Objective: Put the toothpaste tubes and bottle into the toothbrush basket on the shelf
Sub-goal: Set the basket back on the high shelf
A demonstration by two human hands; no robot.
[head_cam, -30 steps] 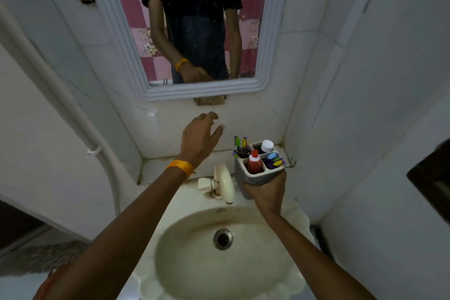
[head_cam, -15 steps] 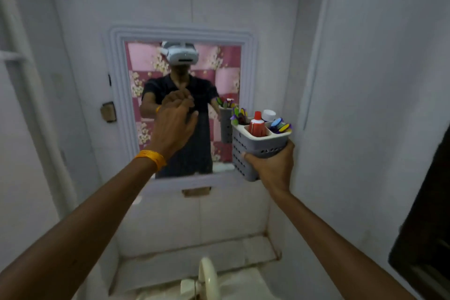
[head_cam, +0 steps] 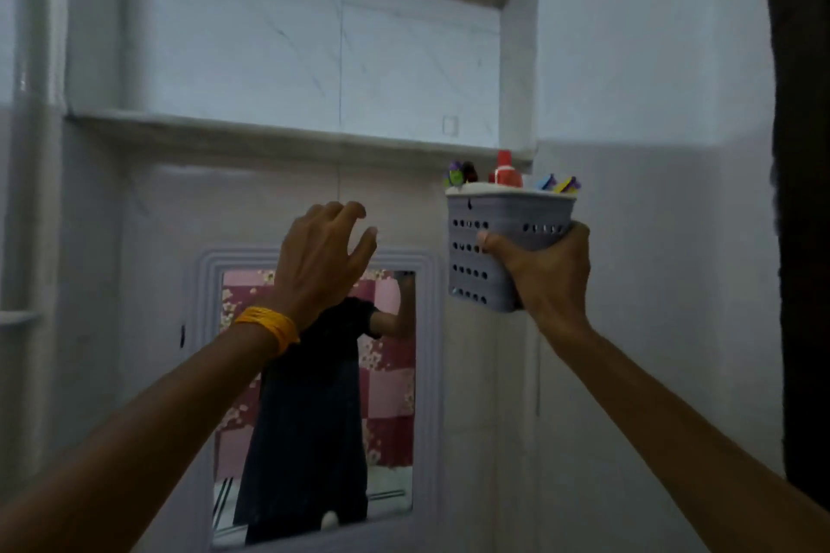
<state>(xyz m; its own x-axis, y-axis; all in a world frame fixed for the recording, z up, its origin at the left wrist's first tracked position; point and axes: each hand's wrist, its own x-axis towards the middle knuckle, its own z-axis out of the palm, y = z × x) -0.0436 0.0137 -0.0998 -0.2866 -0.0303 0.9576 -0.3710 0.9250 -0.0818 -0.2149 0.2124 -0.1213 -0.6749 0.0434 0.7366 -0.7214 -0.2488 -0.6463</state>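
My right hand [head_cam: 545, 272] grips a grey perforated toothbrush basket [head_cam: 503, 216] from below and holds it upright, just under the right end of the recessed wall shelf [head_cam: 251, 130]. A red-capped toothpaste tube [head_cam: 506, 171] sticks out of the basket's top, with colourful toothbrush ends [head_cam: 458, 175] on the left and more coloured ends [head_cam: 559, 183] on the right. The bottle is hidden from this low angle. My left hand [head_cam: 321, 260] hovers empty with fingers spread, left of the basket, below the shelf edge. An orange band is on that wrist.
A white-framed mirror [head_cam: 314, 395] hangs below the shelf and reflects a person in a dark shirt. A white pipe [head_cam: 31, 103] runs up the left wall. A dark object [head_cam: 804, 193] fills the right edge. The shelf niche looks bare.
My right hand has lifted the basket from the sink ledge up to just under the shelf. My left hand rose alongside it, empty. My view tilted upward from the sink to the shelf.
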